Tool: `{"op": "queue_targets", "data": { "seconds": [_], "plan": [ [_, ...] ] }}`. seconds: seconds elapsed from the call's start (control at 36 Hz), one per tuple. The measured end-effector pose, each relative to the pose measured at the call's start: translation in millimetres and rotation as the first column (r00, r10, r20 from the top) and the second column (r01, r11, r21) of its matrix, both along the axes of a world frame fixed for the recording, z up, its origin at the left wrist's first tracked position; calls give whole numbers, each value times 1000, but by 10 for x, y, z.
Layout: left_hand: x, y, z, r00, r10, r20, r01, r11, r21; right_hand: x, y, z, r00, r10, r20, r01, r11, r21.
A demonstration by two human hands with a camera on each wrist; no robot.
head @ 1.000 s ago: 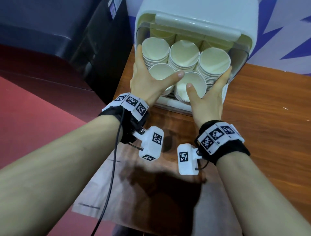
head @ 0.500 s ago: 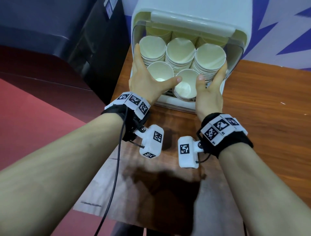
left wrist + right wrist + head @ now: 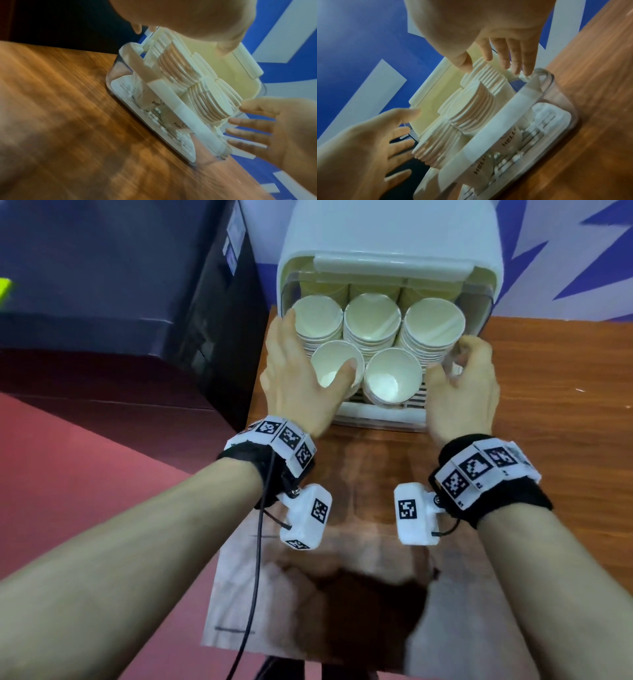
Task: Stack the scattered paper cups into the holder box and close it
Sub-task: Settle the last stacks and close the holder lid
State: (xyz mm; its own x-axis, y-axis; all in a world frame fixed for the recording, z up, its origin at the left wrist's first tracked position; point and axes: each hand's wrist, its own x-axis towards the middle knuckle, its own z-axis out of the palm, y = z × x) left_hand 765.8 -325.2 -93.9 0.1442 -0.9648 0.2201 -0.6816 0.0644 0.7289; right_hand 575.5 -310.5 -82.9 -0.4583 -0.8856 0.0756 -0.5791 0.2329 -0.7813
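Holder box (image 3: 380, 419) on the wooden table (image 3: 548, 392), its white lid (image 3: 390, 231) tipped up and back against the blue-and-white wall. Five stacks of paper cups (image 3: 371, 318) stand inside: three in the rear row and two shorter ones in front, all rising above the clear rim. The left hand (image 3: 301, 378) lies with straight fingers along the left side of the stacks, thumb across the mouth of the front-left cup, gripping nothing. The right hand (image 3: 462, 385) is beside the right-hand stack, fingers loosely curved and spread, and no cup is held in it. No loose cups show on the table, so the stacking appears complete; lowering the lid is judged the remaining step. The wrist views show "HELLO" printed in dark letters on the lower cups' sides (image 3: 509, 138); the square coded markers on the wristbands (image 3: 287, 436) carry no readable text.
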Motion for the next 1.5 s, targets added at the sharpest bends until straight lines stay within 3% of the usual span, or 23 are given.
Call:
{"op": "queue_targets", "data": {
  "seconds": [0.14,0.31,0.56,0.67,0.75,0.83,0.94,1.06,1.19,1.31,1.39,1.5],
  "plan": [
    [60,-117,224,965,-107,238,145,978,-147,62,-4,242,990,11,-140,-32,988,-151],
    [31,-223,336,925,-161,344,187,981,-45,154,-74,379,963,94,-254,-85,995,48],
    [143,-134,287,946,-195,260,220,973,-67,178,32,379,980,48,-193,-44,999,23],
    [203,-69,142,950,-233,209,267,951,-154,171,136,321,991,32,-126,-40,997,-62],
    [222,34,-16,973,-221,74,231,955,-187,179,234,254,998,38,-44,-42,993,-110],
    [229,150,-162,983,-178,-53,172,980,-103,236,300,184,998,60,-10,-61,989,-137],
    [213,242,-320,979,-169,-113,175,983,45,289,345,29,990,135,-51,-140,982,-124],
    [158,213,-319,981,-189,-43,192,978,82,285,356,-104,979,187,-78,-193,978,-76],
    [165,201,-255,986,-166,-30,167,985,46,281,365,-214,931,286,-225,-277,958,75],
    [220,183,-117,998,-69,-14,66,987,-144,272,372,-153,965,161,-205,-183,979,-93],
    [211,107,47,997,-77,23,80,974,-213,274,326,-48,989,43,-139,-77,966,-246],
    [185,-39,122,982,-178,64,186,969,-164,316,241,156,971,51,-233,-85,987,-140]
  ]
}}
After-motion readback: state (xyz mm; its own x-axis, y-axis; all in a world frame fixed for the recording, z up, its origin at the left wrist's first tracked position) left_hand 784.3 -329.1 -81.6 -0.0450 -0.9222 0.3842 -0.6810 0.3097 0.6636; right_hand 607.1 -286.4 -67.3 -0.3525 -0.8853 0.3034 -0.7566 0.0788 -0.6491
